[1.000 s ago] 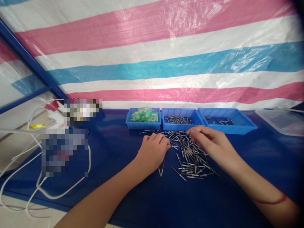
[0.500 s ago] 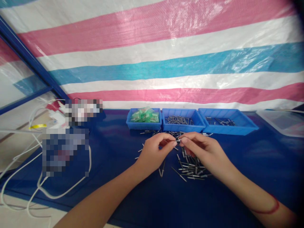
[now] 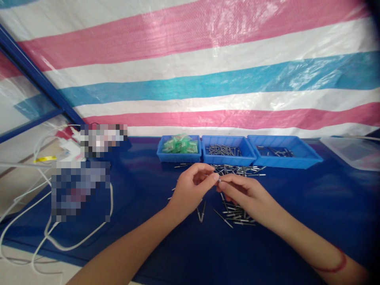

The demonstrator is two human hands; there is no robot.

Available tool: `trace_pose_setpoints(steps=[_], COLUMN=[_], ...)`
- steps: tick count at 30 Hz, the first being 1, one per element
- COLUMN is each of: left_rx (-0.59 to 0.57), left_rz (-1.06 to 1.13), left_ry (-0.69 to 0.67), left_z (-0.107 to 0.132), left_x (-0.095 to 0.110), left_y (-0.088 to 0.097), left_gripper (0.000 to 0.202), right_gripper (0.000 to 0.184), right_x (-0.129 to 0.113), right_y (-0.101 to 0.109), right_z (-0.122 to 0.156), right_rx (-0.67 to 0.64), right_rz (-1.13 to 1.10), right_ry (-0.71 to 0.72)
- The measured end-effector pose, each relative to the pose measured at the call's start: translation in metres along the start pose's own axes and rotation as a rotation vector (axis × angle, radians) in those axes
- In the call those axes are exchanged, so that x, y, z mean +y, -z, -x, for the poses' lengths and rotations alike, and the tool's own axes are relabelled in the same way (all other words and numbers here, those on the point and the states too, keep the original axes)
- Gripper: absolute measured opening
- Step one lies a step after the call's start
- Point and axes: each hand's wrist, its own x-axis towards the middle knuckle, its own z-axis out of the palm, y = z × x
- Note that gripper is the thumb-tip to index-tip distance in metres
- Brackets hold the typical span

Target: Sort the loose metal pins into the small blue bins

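Above the table, my left hand (image 3: 191, 185) and my right hand (image 3: 245, 192) meet fingertip to fingertip. Both pinch a small silvery blind rivet (image 3: 219, 181), mostly hidden by the fingers. Beneath my right hand lies a pile of loose blind rivets (image 3: 237, 217), partly covered by it. Two more rivets (image 3: 202, 213) rest in a V shape below my left hand. Another spread of rivets (image 3: 237, 170) lies just behind the hands, in front of the bins.
Three blue bins line the back: one with green-and-clear packets (image 3: 180, 144), a middle bin (image 3: 230, 161) of rivets, a right bin (image 3: 292, 161) with fewer. A clear plastic lid (image 3: 350, 154) is far right. White cables (image 3: 74, 247) and blurred items occupy the left.
Both hands have shifted slightly left, the right one also a little down, with the rivet still between them. More of the rivets behind the hands now show.
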Motion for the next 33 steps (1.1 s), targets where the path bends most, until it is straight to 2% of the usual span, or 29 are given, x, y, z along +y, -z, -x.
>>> trace_pose_setpoints(steps=[9, 17, 26, 30, 33], left_rx=[-0.043, -0.003, -0.037, -0.054, -0.118], left_rz=[-0.002, -0.110, -0.201, -0.250, -0.285], left_ry=[0.011, -0.043, -0.129, -0.100, -0.112], left_z=[-0.002, 0.001, 0.000, -0.001, -0.001], left_x=[0.001, 0.009, 0.006, 0.004, 0.003], left_y=[0.001, 0.001, 0.004, 0.006, 0.006], left_gripper=[0.014, 0.012, 0.014, 0.016, 0.018], right_gripper=[0.029, 0.021, 0.016, 0.015, 0.013], right_x=[-0.001, 0.001, 0.000, -0.002, -0.005], right_y=[0.003, 0.006, 0.008, 0.008, 0.009], right_z=[-0.002, -0.002, 0.002, 0.006, 0.009], right_rx=[0.046, 0.179, 0.254, 0.282, 0.308], right_rz=[-0.085, -0.097, -0.089, -0.014, 0.095], right_ry=[-0.014, -0.013, 0.046, 0.124, 0.199])
